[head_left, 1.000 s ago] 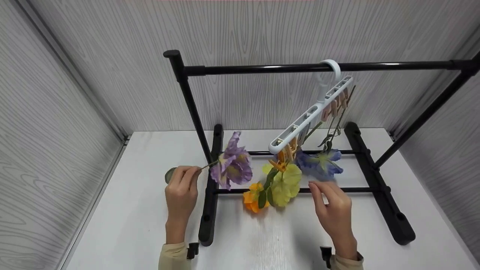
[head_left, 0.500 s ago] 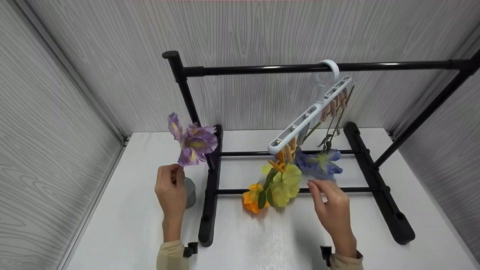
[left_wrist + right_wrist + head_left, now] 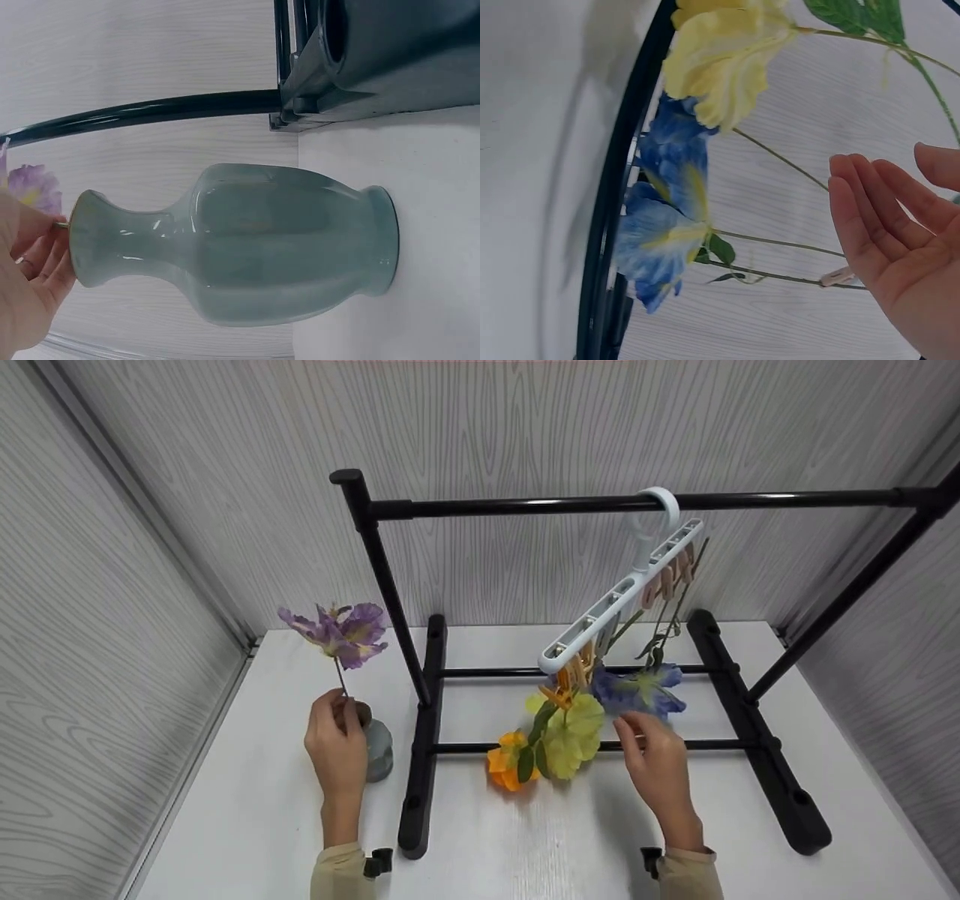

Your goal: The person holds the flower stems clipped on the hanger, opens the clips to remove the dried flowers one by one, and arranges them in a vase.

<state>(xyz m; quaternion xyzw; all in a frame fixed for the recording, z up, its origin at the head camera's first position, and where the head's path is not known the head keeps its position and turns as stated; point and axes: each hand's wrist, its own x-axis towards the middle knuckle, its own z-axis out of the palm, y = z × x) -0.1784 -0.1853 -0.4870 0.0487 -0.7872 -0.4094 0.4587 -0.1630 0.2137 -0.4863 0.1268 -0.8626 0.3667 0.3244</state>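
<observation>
My left hand (image 3: 336, 750) pinches the thin stem of a purple flower (image 3: 341, 634), whose bloom stands up above the fingertips. Right beside those fingers is the mouth of a grey-green vase (image 3: 380, 751). The left wrist view has the vase (image 3: 255, 244) standing on the table, with a short bit of stem (image 3: 61, 224) at its rim; how far the stem reaches inside is hidden. Loosely bent and holding nothing, the fingers of my right hand (image 3: 660, 765) are near a hanging blue flower (image 3: 645, 690) and a yellow flower (image 3: 571, 735).
A black rack (image 3: 517, 506) spans the table, its left foot (image 3: 417, 780) close beside the vase. From its top bar hangs a white hanger (image 3: 600, 619) with small clips (image 3: 581, 664). An orange flower (image 3: 510, 765) also hangs there, low and in front.
My left hand has carried the purple flower leftward and turned it from lying sideways to bloom up, at the vase's mouth. The right hand has shifted only slightly.
</observation>
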